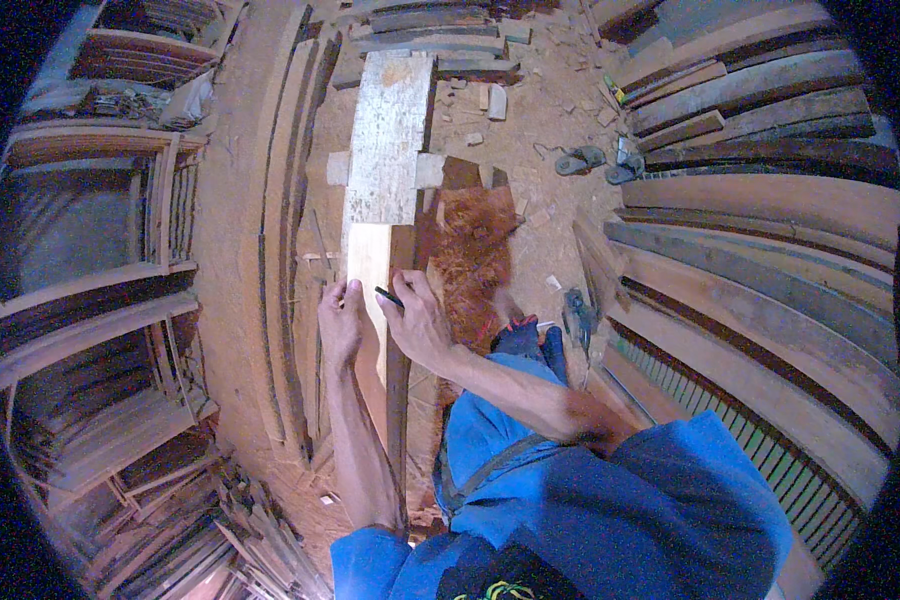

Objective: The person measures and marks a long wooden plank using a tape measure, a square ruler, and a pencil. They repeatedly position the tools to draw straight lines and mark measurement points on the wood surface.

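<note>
A pale, freshly cut wooden board lies lengthwise on a long bench plank with worn whitish paint. At the board's left edge, my left hand has its fingers curled and its thumb on the wood. My right hand pinches a short black pen-like marker, its end pointing over the pale face. The knuckles of that hand are close to the board's right side. Part of the board's near end is hidden by my left forearm.
Reddish wood shavings are heaped right of the bench. Long planks are stacked along the right, with wooden frames at the left. A pair of dark sandals and a power tool are on the dusty floor.
</note>
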Demonstrator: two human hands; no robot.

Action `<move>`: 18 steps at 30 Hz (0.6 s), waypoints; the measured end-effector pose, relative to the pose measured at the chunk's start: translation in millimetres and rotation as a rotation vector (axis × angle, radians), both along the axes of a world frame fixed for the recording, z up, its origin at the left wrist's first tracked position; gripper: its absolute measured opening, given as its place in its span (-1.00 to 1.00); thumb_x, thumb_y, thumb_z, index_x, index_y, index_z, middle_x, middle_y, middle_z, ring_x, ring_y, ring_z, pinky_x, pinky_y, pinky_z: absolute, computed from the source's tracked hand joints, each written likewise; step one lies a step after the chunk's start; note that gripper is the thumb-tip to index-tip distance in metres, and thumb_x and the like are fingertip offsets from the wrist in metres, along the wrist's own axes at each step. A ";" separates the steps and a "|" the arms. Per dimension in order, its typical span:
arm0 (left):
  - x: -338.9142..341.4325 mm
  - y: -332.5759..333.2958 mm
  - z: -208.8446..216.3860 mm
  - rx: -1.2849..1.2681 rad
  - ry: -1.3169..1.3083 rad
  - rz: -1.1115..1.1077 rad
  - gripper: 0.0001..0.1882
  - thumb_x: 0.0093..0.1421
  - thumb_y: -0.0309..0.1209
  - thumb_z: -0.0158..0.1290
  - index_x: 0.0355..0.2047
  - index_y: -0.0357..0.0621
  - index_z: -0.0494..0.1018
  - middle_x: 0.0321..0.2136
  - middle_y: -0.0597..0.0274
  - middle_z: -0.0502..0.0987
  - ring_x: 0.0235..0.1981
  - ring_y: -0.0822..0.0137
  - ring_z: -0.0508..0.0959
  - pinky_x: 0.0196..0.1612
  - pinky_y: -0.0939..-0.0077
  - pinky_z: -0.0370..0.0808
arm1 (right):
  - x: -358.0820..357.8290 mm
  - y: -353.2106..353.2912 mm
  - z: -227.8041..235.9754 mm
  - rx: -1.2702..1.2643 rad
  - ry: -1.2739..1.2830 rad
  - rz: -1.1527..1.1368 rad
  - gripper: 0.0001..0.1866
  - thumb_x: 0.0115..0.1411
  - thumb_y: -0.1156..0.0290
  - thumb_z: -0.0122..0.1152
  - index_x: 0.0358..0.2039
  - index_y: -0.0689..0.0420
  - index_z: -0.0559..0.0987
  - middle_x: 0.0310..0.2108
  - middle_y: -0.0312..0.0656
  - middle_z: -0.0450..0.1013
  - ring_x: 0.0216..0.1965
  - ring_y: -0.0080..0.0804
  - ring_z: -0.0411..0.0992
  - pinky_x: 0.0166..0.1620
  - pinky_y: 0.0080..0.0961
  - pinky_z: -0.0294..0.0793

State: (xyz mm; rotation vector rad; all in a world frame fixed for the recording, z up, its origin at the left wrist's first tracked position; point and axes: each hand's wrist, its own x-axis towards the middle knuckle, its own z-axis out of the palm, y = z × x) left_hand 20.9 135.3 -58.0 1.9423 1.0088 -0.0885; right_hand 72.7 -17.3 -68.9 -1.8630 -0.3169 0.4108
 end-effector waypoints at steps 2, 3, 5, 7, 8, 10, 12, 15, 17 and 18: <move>0.9 0.6 0.7 0.011 0.023 -0.011 -0.60 0.43 -0.22 0.05 0.01 -0.37 0.58 -0.14 0.06 0.54 -0.10 0.25 0.54 0.01 0.34 0.45 | 0.6 -0.3 0.0 -0.012 -0.010 0.009 -0.54 0.31 0.35 0.28 0.02 0.52 0.51 -0.07 0.18 0.41 -0.08 0.13 0.50 -0.05 -0.15 0.54; 1.5 1.2 1.0 0.012 0.028 -0.020 -0.59 0.43 -0.22 0.05 0.01 -0.37 0.57 -0.14 0.06 0.54 -0.09 0.25 0.54 0.01 0.34 0.45 | 0.6 -0.3 -1.1 -0.016 -0.034 0.009 -0.55 0.31 0.35 0.28 0.02 0.52 0.51 -0.07 0.18 0.41 -0.08 0.13 0.50 -0.05 -0.15 0.54; 2.1 0.9 1.7 -0.001 0.022 -0.016 -0.59 0.43 -0.22 0.05 0.02 -0.37 0.57 -0.14 0.07 0.54 -0.09 0.25 0.54 0.02 0.35 0.44 | -1.0 -1.0 -6.0 -0.023 -0.036 0.016 -0.53 0.30 0.33 0.30 0.03 0.52 0.51 -0.07 0.17 0.41 -0.06 0.12 0.49 -0.02 -0.15 0.53; 2.7 -1.0 2.4 -0.037 0.026 0.019 -0.59 0.43 -0.22 0.05 0.03 -0.37 0.56 -0.14 0.10 0.55 -0.09 0.27 0.54 0.02 0.36 0.44 | -4.4 -1.2 -14.8 -0.027 0.006 0.030 -0.48 0.28 0.30 0.33 0.05 0.52 0.50 -0.06 0.15 0.42 -0.03 0.11 0.48 0.04 -0.14 0.50; 3.0 -1.9 3.1 -0.034 -0.014 -0.006 -0.59 0.44 -0.22 0.05 0.04 -0.36 0.56 -0.14 0.11 0.56 -0.09 0.28 0.53 0.03 0.36 0.43 | -6.2 -0.9 -20.4 -0.007 0.053 0.011 -0.42 0.28 0.21 0.34 0.09 0.46 0.49 0.03 0.14 0.40 0.04 0.12 0.46 0.10 -0.12 0.48; 3.2 -3.2 5.6 -0.060 -0.084 -0.033 -0.58 0.45 -0.21 0.04 0.06 -0.34 0.56 -0.12 0.13 0.58 -0.09 0.31 0.53 0.04 0.38 0.43 | -10.0 0.9 -32.1 0.029 0.126 -0.043 -0.30 0.26 0.01 0.34 0.18 0.36 0.48 0.21 0.12 0.35 0.18 0.14 0.41 0.23 -0.09 0.44; 5.7 -2.8 7.6 -0.137 -0.097 -0.029 -0.54 0.46 -0.17 0.01 0.10 -0.35 0.53 -0.08 0.13 0.59 -0.07 0.33 0.52 0.06 0.41 0.42 | -12.9 5.7 -41.0 0.078 0.315 -0.116 -0.12 0.21 -0.16 0.34 0.20 0.43 0.45 0.27 0.19 0.29 0.29 0.14 0.29 0.35 -0.12 0.26; 7.8 5.3 11.8 -0.225 0.084 -0.088 -0.45 0.49 -0.07 -0.05 0.16 -0.36 0.49 -0.01 0.11 0.59 -0.01 0.31 0.51 0.12 0.42 0.40 | -14.9 4.3 -46.4 0.005 0.458 -0.053 0.01 0.19 -0.27 0.32 0.22 0.51 0.42 0.33 0.30 0.24 0.41 0.12 0.15 0.45 -0.15 0.10; 6.9 10.0 11.0 -0.261 0.212 -0.087 -0.37 0.50 0.00 -0.10 0.21 -0.38 0.45 0.06 0.07 0.57 0.07 0.29 0.49 0.18 0.40 0.37 | -15.9 0.9 -45.4 -0.030 0.476 -0.005 0.02 0.20 -0.29 0.31 0.21 0.54 0.42 0.34 0.33 0.23 0.44 0.12 0.10 0.47 -0.14 0.04; 6.2 10.6 8.5 -0.275 0.236 -0.057 -0.32 0.50 0.04 -0.12 0.23 -0.41 0.43 0.11 0.04 0.54 0.13 0.28 0.48 0.23 0.39 0.34 | -16.6 -0.6 -44.6 -0.016 0.463 -0.012 0.02 0.20 -0.29 0.30 0.19 0.56 0.42 0.33 0.33 0.24 0.44 0.13 0.10 0.47 -0.13 0.03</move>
